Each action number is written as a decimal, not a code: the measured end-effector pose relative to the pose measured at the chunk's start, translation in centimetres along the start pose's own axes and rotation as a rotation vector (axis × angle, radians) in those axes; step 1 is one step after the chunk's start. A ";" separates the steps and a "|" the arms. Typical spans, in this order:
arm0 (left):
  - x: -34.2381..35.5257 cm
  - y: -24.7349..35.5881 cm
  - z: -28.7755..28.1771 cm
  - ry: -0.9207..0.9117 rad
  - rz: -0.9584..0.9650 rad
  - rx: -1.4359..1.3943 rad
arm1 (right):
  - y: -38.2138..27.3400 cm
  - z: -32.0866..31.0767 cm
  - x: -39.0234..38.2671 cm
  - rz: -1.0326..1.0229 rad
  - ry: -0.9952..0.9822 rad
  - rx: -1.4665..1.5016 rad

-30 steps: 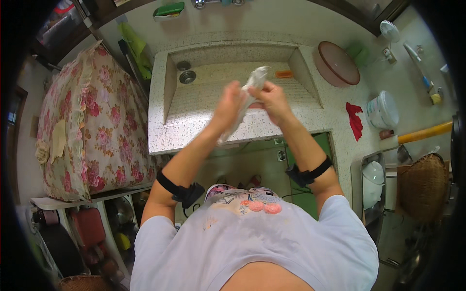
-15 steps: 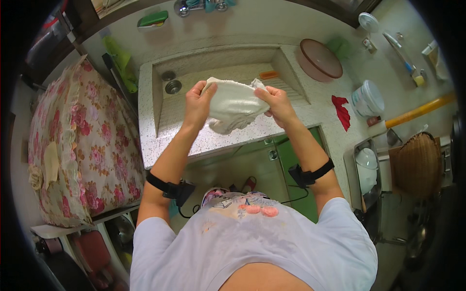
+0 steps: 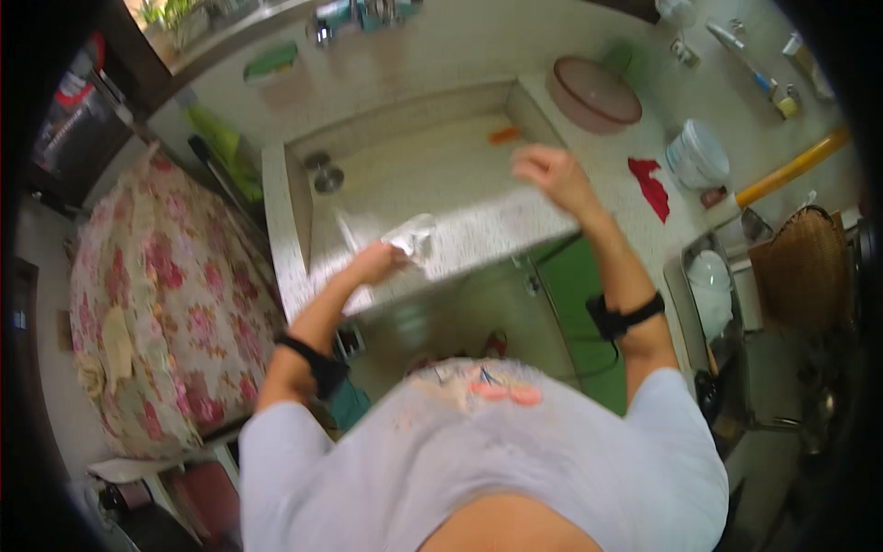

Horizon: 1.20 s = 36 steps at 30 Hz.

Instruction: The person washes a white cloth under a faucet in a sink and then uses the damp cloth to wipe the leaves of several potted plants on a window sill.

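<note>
My left hand (image 3: 375, 264) is closed on a bunched white cloth (image 3: 418, 237) at the front rim of the stone sink (image 3: 478, 241). Most of the cloth shows beyond my fingers, crumpled and blurred. Raised over the right part of the sink, my right hand (image 3: 555, 175) has its fingers curled together; nothing shows in it. An orange block-like thing (image 3: 503, 135) lies at the back right inside the basin, and the metal drain (image 3: 328, 179) is at its left.
Right of the sink stand a pinkish basin (image 3: 595, 97) and a white tub (image 3: 696, 156), with a red cloth (image 3: 650, 189) in front. A flower-patterned cover (image 3: 175, 304) hangs over something large at left. Taps (image 3: 363, 18) are on the wall. A green panel (image 3: 589, 313) is below the counter.
The white cloth, stretched between both hands before, is now bunched in my left hand, lower and nearer the front rim. My right hand has let go and moved up and right.
</note>
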State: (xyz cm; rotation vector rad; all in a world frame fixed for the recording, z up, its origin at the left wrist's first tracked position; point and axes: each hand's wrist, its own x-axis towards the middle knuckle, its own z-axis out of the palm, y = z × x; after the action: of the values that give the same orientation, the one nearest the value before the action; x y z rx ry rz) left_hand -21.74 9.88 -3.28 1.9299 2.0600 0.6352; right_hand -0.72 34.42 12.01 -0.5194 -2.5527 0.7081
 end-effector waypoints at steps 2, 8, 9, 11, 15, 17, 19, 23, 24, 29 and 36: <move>1.7 0.7 0.1 0.041 -0.116 -0.050 | -1.5 2.7 -0.5 -0.135 -0.020 0.228; 4.2 5.9 -9.4 0.323 -0.104 -0.540 | -5.0 8.9 0.7 -0.060 -0.436 0.354; 4.1 6.4 -10.0 0.326 -0.171 -0.643 | -5.2 8.7 1.4 -0.058 -0.348 0.453; 3.3 7.3 -8.4 0.140 -0.193 -0.676 | -5.5 7.5 2.4 -0.063 -0.281 0.465; 2.2 6.6 -2.9 -0.075 -0.237 -0.866 | -5.9 2.9 2.6 -0.036 -0.119 0.307; 2.2 4.5 -2.9 -0.243 -0.264 -0.776 | -5.7 0.8 1.8 -0.158 -0.028 0.100; 2.5 2.4 -4.0 -0.314 -0.169 -0.729 | -5.0 -0.3 0.5 -0.074 -0.074 -0.078; 3.4 0.2 -7.2 -0.247 -0.238 -0.550 | -2.7 1.2 -2.2 -0.103 0.128 -0.274; 3.4 0.0 -7.9 -0.120 -0.233 -0.638 | -2.2 2.1 -2.8 -0.072 0.053 -0.289; 3.0 -0.6 -7.9 0.136 0.045 0.388 | -2.3 4.4 -3.7 -0.228 0.282 0.073; 4.0 0.8 -3.0 0.507 -0.418 -0.613 | -9.6 4.5 -6.9 -0.436 -0.714 0.094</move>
State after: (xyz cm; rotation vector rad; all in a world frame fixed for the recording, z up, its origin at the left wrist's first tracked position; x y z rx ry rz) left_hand -22.77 13.40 0.15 1.0275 2.0818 1.5349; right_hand 0.55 21.84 11.71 0.3999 -3.0854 0.9596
